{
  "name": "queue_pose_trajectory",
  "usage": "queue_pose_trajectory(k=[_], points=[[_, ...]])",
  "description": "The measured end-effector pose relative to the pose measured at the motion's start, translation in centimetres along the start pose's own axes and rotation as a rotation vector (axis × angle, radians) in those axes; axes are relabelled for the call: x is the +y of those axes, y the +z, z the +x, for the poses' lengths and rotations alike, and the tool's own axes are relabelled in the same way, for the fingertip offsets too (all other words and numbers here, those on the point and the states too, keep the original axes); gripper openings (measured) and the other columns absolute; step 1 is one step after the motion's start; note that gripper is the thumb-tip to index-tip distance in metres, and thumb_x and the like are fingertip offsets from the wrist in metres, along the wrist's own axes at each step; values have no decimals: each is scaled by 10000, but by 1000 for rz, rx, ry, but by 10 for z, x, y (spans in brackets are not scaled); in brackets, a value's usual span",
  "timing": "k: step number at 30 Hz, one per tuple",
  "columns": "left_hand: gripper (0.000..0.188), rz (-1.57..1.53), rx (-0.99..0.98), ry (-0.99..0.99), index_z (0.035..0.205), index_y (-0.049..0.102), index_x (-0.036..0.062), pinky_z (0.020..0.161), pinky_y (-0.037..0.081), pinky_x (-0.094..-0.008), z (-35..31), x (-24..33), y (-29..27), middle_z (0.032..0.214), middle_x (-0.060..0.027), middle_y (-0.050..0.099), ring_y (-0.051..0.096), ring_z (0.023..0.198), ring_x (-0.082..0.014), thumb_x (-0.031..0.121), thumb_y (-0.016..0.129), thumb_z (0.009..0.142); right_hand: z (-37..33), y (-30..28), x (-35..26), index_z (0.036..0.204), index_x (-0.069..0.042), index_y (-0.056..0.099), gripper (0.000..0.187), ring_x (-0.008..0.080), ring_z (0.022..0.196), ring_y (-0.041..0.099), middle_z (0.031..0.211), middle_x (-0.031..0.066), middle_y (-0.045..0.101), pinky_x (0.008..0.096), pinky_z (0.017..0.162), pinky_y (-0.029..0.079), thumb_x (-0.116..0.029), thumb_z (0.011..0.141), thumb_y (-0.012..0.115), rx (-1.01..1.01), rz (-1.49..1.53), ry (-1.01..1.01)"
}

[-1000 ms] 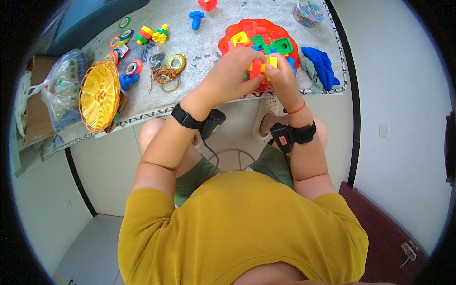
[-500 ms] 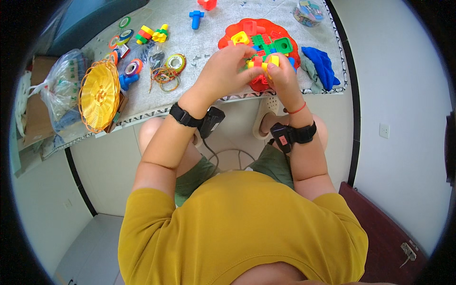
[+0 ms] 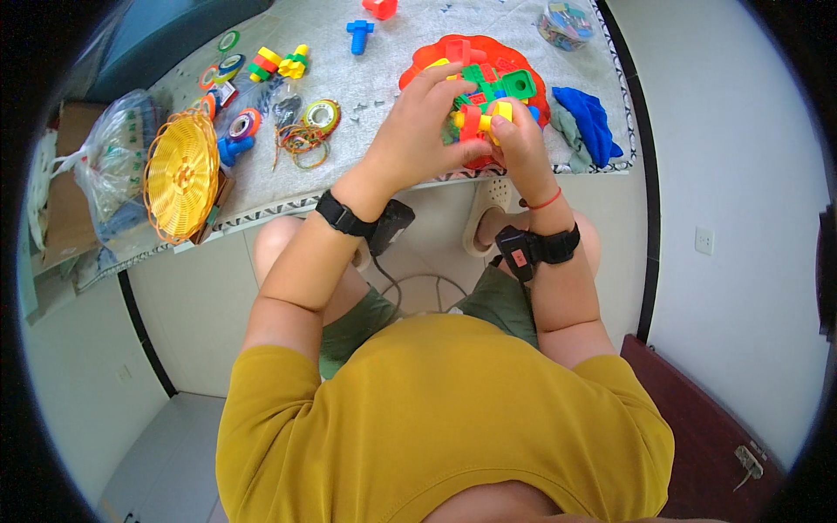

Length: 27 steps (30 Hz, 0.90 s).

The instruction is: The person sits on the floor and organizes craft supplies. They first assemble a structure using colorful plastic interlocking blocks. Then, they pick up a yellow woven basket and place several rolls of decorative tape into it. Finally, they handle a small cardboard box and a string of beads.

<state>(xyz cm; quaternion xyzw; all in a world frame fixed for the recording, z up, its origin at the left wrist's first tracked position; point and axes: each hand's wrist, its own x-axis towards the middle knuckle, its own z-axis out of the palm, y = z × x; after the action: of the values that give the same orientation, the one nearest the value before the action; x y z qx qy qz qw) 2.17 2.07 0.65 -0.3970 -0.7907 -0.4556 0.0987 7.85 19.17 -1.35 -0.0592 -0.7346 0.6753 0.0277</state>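
My right hand (image 3: 523, 144) grips a yellow toy bolt (image 3: 503, 110) by its head, just above the table's near edge. A red toy nut (image 3: 471, 122) sits around the bolt's shaft, which points left. Beside it, my left hand (image 3: 417, 131) is open, thumb and fingers spread apart around the nut's end without closing on it. Beneath both hands lies a red scalloped tray (image 3: 542, 103) heaped with plastic pieces, among them a green nut (image 3: 520, 84). My left fingers cover part of the heap.
A blue bolt (image 3: 359, 37) and a red piece (image 3: 380, 8) lie farther back. Left are assembled toy bolts (image 3: 295, 61), tape rolls (image 3: 323, 115), tangled cords (image 3: 305, 146) and a yellow woven basket (image 3: 183, 176). Right are a blue cloth (image 3: 586, 122) and a clear tub (image 3: 567, 24).
My left thumb and fingers have spread away from the bolt and nut, leaving the red nut more exposed. My right hand stays in place with the bolt.
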Motion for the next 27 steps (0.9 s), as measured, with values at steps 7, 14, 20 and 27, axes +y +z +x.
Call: queue_pose_trajectory(k=[7, 14, 20, 27], points=[[505, -67, -289, -140, 1185, 559, 73, 919, 462, -410, 1, -1, -6, 1157, -154, 587, 539, 1124, -333, 199, 759, 739, 1, -2, 10, 1006, -53, 511, 254, 37, 574, 400, 730, -29, 473, 200, 497, 326, -280, 893, 522, -20, -107, -55], [476, -1, -76, 179, 1195, 550, 43, 875, 492, -404, 1, -8, 4, 1138, -143, 626, 620, 992, -328, 175, 728, 774, 4, -8, 10, 903, 22, 504, 205, 314, 737, 557, 815, 181, 535, 370, 636, 448, -179, 881, 536, 25, -348, -97], [497, -334, -157, -375, 1213, 550, 84, 898, 485, -380, -2, 5, -2, 1154, -138, 597, 586, 1047, -302, 164, 748, 764, 4, -7, 12, 877, 21, 511, 189, 325, 737, 557, 819, 189, 520, 387, 641, 448, -166, 874, 541, 13, -280, -84], [471, 30, -125, 136, 1208, 561, 66, 834, 528, -338, 0, -8, -1, 1166, -141, 601, 632, 999, -261, 139, 733, 776, 6, -8, 7, 906, -10, 515, 193, 211, 676, 509, 782, 113, 514, 316, 594, 403, -201, 880, 526, 71, -195, 27]])
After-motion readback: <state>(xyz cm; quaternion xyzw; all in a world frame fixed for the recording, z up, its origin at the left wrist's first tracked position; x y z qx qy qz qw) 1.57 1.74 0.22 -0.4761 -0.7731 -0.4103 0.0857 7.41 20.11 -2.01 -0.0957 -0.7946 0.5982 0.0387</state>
